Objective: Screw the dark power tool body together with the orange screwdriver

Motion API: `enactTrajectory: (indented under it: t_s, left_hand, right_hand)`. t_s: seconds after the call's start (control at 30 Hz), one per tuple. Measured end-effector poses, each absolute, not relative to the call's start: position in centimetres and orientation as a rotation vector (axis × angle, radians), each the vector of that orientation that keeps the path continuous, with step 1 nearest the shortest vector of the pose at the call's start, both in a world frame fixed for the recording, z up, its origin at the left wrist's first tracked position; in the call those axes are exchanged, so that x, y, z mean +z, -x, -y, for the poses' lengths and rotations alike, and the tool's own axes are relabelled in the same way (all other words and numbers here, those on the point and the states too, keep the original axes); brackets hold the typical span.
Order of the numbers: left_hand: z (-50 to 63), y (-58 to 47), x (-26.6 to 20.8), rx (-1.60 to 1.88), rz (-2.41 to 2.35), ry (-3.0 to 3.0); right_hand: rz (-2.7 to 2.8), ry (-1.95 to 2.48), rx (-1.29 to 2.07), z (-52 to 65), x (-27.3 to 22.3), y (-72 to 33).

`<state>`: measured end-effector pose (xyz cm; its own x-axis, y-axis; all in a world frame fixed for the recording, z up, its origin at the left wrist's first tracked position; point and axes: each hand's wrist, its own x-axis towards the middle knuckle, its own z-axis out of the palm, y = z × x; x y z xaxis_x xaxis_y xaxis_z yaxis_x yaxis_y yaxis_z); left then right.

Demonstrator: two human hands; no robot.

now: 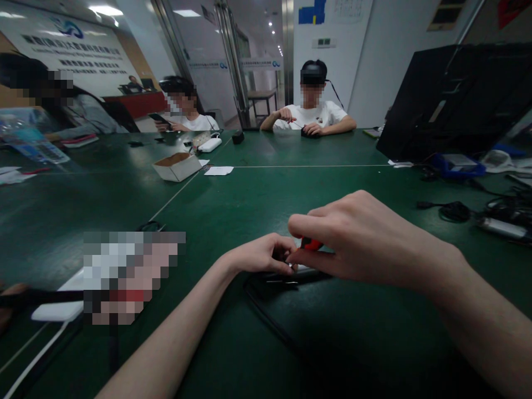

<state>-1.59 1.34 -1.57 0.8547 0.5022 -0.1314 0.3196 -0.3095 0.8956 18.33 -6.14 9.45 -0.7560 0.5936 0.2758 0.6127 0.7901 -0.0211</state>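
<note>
My right hand [353,238] is closed, thumb and forefinger pinching the red-and-black handle of a screwdriver [311,244]; its tip is hidden by my fingers. Close by on the left, my left hand [266,254] has its fingers curled over the near end of a dark, flat device [310,272] with a silvery top, lying on the green table [249,199]. The fingertips of both hands almost meet there. A black cable [266,313] runs from the device towards me. Much of the device is covered by my hands.
A white box [178,167] and white paper [219,170] lie ahead. Tangled black cables [509,205] and a large monitor [449,105] are at right. On the left are a white power bank-like block [58,313] and a bottle [35,141]. Several people sit around the table.
</note>
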Motion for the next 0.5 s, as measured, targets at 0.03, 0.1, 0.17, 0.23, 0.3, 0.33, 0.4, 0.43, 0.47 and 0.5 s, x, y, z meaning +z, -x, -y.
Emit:
enactTrajectory:
  t_s: [0.03,0.1,0.17,0.23,0.3,0.33,0.4,0.43,0.47,0.5]
  left_hand:
    - [-1.37,1.59,-1.68,0.202,-0.614,-1.927]
    - [-1.46,1.59,-1.89,0.188,-0.608,-1.93]
    - [-1.57,1.6,-1.98,0.172,-0.598,-1.925]
    - [-1.66,1.61,-1.92,0.153,-0.617,-1.924]
    - [-1.7,1.61,-1.77,0.133,-0.651,-1.924]
    - [-1.7,1.61,-1.7,0.124,-0.662,-1.923]
    - [-1.66,1.62,-1.58,0.119,-0.663,-1.922]
    - [-1.62,1.63,-1.55,0.123,-0.657,-1.921]
    - [-1.57,1.64,-1.55,0.13,-0.652,-1.919]
    - [-1.52,1.66,-1.55,0.139,-0.648,-1.918]
  right_hand:
    - [2.708,0.942,-0.093,6.17,9.47,-18.36]
    - [2.703,0.947,-0.042,6.25,9.58,-18.4]
    - [2.711,0.931,0.034,6.33,9.73,-18.39]
    - [2.72,0.907,0.099,6.39,9.85,-18.35]
    - [2.725,0.886,0.135,6.45,9.9,-18.27]
    - [2.726,0.883,0.137,6.47,9.9,-18.23]
    - [2.726,0.887,0.109,6.49,9.84,-18.16]
    - [2.72,0.897,0.075,6.47,9.8,-18.13]
    - [2.712,0.907,0.029,6.43,9.74,-18.11]
    - [2.703,0.92,-0.028,6.38,9.67,-18.09]
